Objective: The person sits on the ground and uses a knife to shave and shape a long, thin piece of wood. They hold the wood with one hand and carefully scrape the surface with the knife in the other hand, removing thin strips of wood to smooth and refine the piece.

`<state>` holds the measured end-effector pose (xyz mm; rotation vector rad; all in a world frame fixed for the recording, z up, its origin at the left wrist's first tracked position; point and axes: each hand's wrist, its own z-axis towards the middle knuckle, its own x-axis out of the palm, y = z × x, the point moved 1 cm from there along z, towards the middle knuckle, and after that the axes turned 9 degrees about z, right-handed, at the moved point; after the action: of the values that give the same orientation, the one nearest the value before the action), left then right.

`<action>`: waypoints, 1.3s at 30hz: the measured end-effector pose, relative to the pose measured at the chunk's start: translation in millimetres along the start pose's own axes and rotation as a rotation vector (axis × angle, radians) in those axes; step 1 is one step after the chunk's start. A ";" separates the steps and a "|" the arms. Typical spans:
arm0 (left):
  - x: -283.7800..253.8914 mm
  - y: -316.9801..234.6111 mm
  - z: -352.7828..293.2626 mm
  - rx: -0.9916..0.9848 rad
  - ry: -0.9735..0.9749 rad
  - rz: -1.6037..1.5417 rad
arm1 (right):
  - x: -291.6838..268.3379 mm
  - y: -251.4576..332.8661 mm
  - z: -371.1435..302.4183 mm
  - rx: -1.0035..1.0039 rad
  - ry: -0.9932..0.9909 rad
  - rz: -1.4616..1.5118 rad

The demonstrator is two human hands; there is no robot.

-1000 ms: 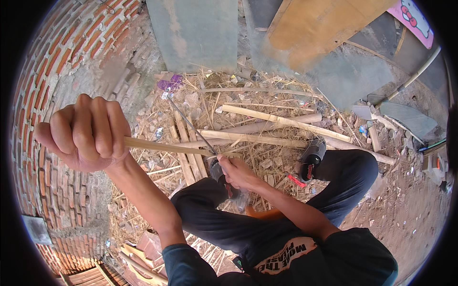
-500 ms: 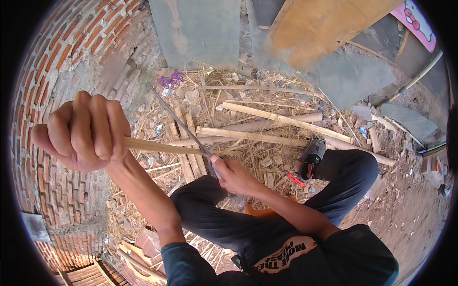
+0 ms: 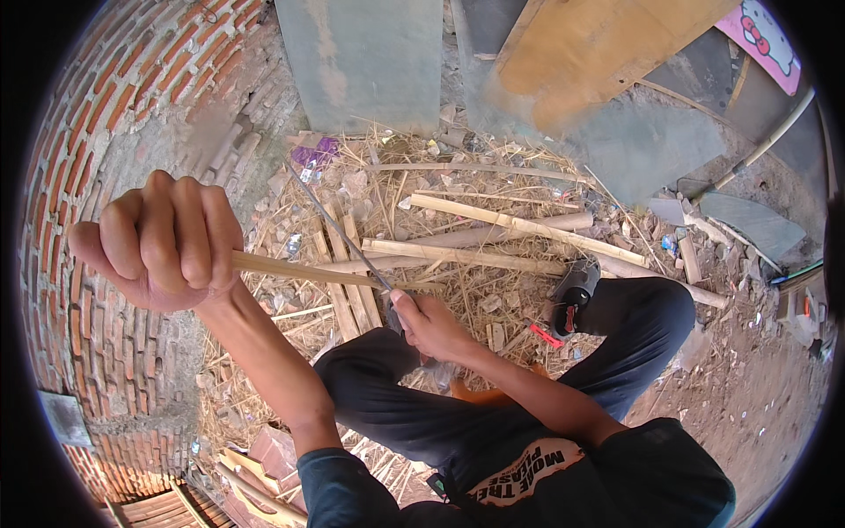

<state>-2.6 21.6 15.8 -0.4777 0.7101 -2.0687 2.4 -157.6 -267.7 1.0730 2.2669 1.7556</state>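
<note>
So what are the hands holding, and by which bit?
The left fingers grip a pale, flat bamboo strip by its left end. The right fingers hold a long, thin grey metal tool by its lower end, hidden in the grip.

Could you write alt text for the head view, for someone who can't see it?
A person's left hand grips a pale wooden strip while the right hand holds a long, thin grey blade crossing it. Around them are dark-trousered bent legs and straw-littered ground with more pale strips; a brick wall stands on the left.
</note>
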 end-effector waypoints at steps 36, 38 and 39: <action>3.4 2.9 7.5 -0.071 0.198 -0.185 | -5.4 -5.3 -19.6 0.112 -0.017 0.083; 5.1 1.2 8.1 -0.089 0.220 -0.208 | -20.0 -36.8 -9.4 0.174 -0.083 0.072; 6.6 3.1 7.9 -0.083 0.214 -0.190 | -29.2 -42.8 -11.5 0.238 -0.094 0.086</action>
<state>0.2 12.2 20.3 -0.3852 0.9099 -2.2985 -1.2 -187.7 -311.3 1.2830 2.4505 1.4541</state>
